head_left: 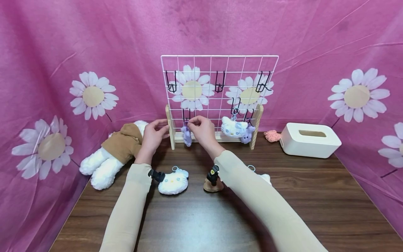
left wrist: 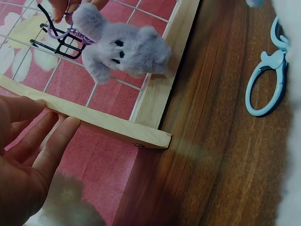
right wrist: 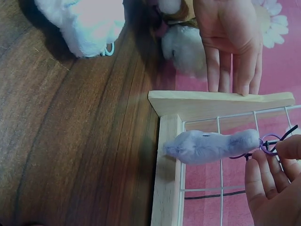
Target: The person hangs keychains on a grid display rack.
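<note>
From my head, my right grip (head_left: 203, 131) pinches the lilac plush (head_left: 187, 138)'s ring (head_left: 186, 122), low on the rack (head_left: 220, 55). Left wrist: the ring seems around the black hook (left wrist: 54, 50). Right wrist: my left grip (right wrist: 231, 44), fingers straight, touches the wooden post (right wrist: 218, 102); I judge hanging nearly finished, calling for gentle release.

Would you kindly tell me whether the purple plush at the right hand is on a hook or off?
On, apparently: the purple plush has its ring around the black hook, touched by the right hand.
</note>
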Demonstrator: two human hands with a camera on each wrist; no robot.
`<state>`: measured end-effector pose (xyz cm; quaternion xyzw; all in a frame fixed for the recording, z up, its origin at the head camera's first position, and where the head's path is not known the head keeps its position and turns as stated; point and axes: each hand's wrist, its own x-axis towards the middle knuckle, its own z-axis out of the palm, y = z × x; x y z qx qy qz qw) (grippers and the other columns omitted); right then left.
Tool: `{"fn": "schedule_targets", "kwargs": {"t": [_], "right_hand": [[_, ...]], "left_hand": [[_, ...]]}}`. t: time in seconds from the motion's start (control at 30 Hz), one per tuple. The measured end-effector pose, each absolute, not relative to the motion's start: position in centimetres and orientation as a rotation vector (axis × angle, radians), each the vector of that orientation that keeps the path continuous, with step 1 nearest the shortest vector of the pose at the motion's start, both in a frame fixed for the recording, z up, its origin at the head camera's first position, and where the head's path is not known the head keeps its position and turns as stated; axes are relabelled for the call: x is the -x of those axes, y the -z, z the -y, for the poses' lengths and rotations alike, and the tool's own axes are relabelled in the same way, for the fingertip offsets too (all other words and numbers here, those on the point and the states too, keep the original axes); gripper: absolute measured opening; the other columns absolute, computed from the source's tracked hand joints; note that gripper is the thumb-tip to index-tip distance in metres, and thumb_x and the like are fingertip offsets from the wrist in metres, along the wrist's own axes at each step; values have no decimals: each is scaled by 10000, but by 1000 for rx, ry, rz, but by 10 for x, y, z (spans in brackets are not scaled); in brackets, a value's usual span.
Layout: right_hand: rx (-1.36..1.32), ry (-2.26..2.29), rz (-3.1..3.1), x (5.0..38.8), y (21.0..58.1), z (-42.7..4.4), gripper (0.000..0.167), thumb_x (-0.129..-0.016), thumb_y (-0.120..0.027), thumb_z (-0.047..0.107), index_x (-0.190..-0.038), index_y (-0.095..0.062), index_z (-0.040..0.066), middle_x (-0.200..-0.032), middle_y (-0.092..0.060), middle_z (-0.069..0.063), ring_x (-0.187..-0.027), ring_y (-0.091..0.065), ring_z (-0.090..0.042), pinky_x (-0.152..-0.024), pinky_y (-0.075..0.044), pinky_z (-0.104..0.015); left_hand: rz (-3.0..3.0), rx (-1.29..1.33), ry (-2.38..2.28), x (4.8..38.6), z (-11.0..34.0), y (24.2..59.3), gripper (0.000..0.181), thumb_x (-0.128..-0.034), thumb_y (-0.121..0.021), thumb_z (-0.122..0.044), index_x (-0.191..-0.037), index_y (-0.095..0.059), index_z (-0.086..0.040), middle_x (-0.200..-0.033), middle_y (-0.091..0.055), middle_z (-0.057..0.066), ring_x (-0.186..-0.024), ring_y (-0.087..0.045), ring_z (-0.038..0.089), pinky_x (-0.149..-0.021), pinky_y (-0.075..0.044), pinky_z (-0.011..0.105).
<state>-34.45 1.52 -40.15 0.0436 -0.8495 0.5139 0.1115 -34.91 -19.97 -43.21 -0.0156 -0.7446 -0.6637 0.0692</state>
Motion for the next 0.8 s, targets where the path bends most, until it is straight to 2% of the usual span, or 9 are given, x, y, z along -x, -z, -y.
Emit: {"fn": "schedule_targets", "kwargs": {"t": [0.2, 0.37, 0.8], "right_hand": [[-92, -1517, 2496, 348, 401, -15, 112, -1048, -793, 192, -1091, -828, 95, -1014, -800, -93, -934, -688, -211, -778, -566, -279], [-50, -1527, 2499, 350, 402, -13, 121, -1061, -787, 200, -1100, -822, 91, -1024, -787, -94, -934, -676, -215, -753, -568, -257], [-11, -1515, 2489, 354, 404, -9, 131, -1054, -793, 203, -1089, -826, 81, -1014, -799, -105, -930, -687, -220, -736, -545, -249]], "left_hand": [[2240, 52, 1993, 348, 199, 431, 380, -1111, -671, -31, -1480, -667, 61, -1466, -685, 308, -1076, -797, 231, -930, -736, 276], [2247, 52, 1989, 348, 200, 431, 383, -1111, -673, -35, -1482, -667, 62, -1470, -679, 317, -1044, -794, 178, -942, -735, 287], [2226, 60, 2014, 349, 200, 433, 381, -1108, -666, -18, -1476, -662, 81, -1458, -672, 330, -1014, -744, 71, -872, -730, 209]]}}
